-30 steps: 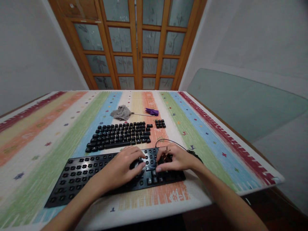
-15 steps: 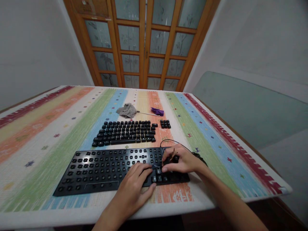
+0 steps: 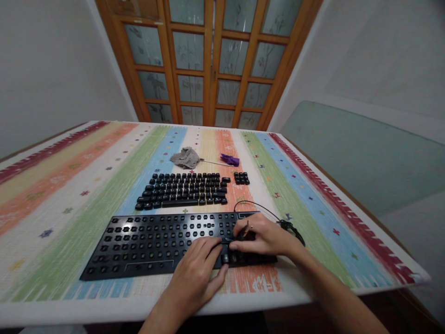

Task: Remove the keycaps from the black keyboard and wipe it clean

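Keyboard frame [image 3: 146, 239] looks rigid, light; I'd hold its near edge, left hand [image 3: 194, 283] flat, ungripped, right hand [image 3: 266, 237] pinching something unclear.

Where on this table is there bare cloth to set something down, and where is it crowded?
Free: the striped tablecloth left of the keyboard frame and loose keycaps, and the stripes right of the cable. Crowded: the middle strip from grey rag and purple tool to left hand and right hand.
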`<state>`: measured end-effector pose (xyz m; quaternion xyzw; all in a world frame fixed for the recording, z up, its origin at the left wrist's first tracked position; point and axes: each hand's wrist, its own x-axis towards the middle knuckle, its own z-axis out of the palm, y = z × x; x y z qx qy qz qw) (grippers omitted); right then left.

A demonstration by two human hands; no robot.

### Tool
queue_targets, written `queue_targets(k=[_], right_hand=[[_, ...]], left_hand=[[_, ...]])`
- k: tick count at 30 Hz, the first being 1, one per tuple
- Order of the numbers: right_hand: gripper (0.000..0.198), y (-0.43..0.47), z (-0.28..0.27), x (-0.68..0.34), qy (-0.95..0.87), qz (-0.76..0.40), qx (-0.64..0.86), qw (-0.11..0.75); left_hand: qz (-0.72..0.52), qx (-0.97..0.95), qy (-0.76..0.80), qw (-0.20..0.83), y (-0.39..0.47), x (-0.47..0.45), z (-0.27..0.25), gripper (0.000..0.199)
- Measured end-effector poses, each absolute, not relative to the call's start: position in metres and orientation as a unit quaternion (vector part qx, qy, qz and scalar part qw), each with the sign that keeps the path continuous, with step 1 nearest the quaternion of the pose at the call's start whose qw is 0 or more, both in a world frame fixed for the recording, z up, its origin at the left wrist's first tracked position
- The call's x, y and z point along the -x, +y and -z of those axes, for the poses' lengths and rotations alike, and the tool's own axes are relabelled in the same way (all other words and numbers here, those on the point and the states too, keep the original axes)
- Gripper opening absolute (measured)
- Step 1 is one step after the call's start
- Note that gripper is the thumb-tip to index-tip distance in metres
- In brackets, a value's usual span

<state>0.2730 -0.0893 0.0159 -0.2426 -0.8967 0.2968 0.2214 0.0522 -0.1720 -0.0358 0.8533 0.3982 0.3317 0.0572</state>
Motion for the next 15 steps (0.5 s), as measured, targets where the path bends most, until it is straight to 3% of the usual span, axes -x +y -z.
queue_targets(k=[4,9,15], right_hand=[[0.032,-0.081,-0.012,-0.27,-0.866,-0.342,0.282,0.233],[0.035,-0.074,-0.005,-0.267,-0.768,-0.502,0.328,0.225],[0.031,-0.073,-0.007,-0.273,-0.718,-0.549,0.317,0.287]], left_hand=[[-0.332,-0.856,0.392,0.049,-0.172,-0.052,0.038,0.029],[-0.334,-0.859,0.385,0.043,-0.171,-0.051,0.041,0.029],[-0.345,-0.839,0.397,0.142,-0.168,-0.049,0.031,0.029]])
